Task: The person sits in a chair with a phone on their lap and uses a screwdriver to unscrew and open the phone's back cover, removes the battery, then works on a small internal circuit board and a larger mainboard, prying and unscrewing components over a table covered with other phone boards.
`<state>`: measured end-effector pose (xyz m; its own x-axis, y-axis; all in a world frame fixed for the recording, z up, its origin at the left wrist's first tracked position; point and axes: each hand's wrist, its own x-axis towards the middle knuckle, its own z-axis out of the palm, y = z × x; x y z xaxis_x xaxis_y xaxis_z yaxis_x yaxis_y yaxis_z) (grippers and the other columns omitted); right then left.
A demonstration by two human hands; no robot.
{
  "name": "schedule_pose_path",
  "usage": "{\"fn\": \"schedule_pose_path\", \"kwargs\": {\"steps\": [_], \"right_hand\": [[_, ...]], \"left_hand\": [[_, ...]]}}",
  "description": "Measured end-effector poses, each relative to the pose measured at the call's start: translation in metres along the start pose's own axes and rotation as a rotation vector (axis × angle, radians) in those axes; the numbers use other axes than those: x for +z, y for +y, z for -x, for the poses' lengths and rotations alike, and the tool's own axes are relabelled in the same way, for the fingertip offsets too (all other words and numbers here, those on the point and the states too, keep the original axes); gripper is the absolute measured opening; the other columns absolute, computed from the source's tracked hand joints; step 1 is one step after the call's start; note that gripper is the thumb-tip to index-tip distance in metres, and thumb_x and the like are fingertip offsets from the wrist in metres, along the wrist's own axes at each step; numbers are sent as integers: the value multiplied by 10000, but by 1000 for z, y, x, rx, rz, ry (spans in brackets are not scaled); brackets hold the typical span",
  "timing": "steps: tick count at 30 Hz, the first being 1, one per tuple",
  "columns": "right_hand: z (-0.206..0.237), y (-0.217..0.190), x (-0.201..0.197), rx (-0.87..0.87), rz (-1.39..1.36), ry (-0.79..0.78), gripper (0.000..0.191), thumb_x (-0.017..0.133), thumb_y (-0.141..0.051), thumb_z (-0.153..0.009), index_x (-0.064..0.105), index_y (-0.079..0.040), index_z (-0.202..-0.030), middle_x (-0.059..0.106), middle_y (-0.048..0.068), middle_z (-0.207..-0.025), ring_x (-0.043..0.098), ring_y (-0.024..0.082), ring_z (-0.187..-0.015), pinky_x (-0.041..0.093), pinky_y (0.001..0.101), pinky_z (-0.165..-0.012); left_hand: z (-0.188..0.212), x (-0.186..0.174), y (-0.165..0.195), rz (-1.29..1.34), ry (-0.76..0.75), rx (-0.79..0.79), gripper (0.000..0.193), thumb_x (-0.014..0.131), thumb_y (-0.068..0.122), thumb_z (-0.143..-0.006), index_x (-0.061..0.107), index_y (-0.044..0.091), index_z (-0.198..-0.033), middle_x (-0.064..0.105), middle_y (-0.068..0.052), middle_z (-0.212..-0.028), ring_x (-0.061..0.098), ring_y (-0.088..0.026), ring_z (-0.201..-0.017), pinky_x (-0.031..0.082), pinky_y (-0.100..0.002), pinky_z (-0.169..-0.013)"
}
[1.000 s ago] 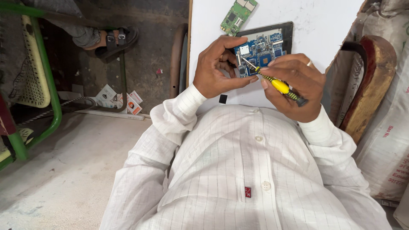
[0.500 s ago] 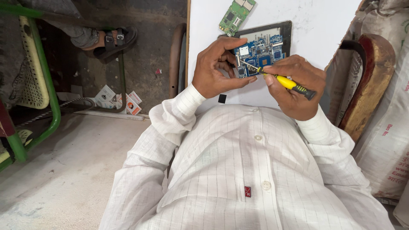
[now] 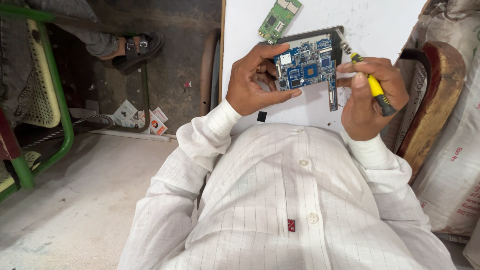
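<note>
1. Two hands were at work over a white worktop (image 3: 390,20), and each had its own job: one steadied, the other carried the tool.
2. The left hand (image 3: 255,82) was curled round the near edge of an opened tablet (image 3: 312,62), thumb along the lower rim and fingers wrapped behind, so that the exposed blue circuit board (image 3: 307,67) faced up toward the camera. Held tilted like that, above the worktop and not flat on it, the board was probably easier to see and reach.
3. The right hand (image 3: 372,97) was closed on a yellow-handled screwdriver (image 3: 367,80) in a pinch between thumb and fingertips, black cap toward the palm. The metal tip stood just beside the tablet's upper right corner; whether it touched the frame could not be told.
4. A thin grip of that kind suits fine turning, I judged, more than force.
5. One green circuit board (image 3: 279,17) lay apart on the worktop beyond the tablet, set out of the way of both hands.
6. A small black square piece (image 3: 261,116) lay near the worktop's front edge, just below the left wrist.
7. Beside the worktop, on the floor, another person's sandalled foot (image 3: 132,47) rested by a green metal chair frame (image 3: 62,125), well clear of the work.
</note>
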<state>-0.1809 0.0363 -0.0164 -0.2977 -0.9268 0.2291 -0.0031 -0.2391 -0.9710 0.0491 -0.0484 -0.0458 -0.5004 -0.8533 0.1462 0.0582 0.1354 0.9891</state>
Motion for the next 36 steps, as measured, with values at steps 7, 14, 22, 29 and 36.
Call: {"fn": "schedule_pose_path", "kwargs": {"steps": [7,14,22,29,36], "right_hand": [[4,7,-3,211,167,-192,246,710,-182,-1096,631,50,-1122,694,119,-997,673,144,-821,576,283,-694],[4,6,-3,327,62,-201,229,714,-204,-1076,658,12,-1022,710,92,-929,669,89,-690,554,247,-611],[5,6,1,293,93,-217,199,724,-173,-1055,660,3,-985,696,81,-875,666,96,-721,541,239,-593],[5,11,-5,310,25,-233,192,707,-156,-1059,650,12,-986,697,98,-883,665,111,-721,546,251,-587],[6,14,-9,331,6,-249,194,710,-154,-1055,657,20,-988,703,110,-889,670,121,-724,551,259,-584]], "left_hand": [[-1,-2,-3,62,-26,-46,792,973,132,-838,513,172,-1482,746,-17,-1084,748,-61,-941,652,-212,-726],[-6,-8,-5,291,-97,-120,566,737,78,-1037,507,101,-1553,713,-80,-1018,715,-103,-858,656,-245,-689],[-10,-6,-8,297,-39,-180,322,517,167,-1126,627,47,-1404,764,-110,-1078,756,-142,-860,698,-300,-696],[-9,-11,-6,287,-80,-162,324,529,176,-1119,609,54,-1408,746,-115,-1120,769,-149,-898,697,-289,-705],[-7,-10,-7,287,-79,-170,307,538,160,-1126,628,47,-1397,758,-114,-1080,759,-142,-897,691,-287,-724]]}}
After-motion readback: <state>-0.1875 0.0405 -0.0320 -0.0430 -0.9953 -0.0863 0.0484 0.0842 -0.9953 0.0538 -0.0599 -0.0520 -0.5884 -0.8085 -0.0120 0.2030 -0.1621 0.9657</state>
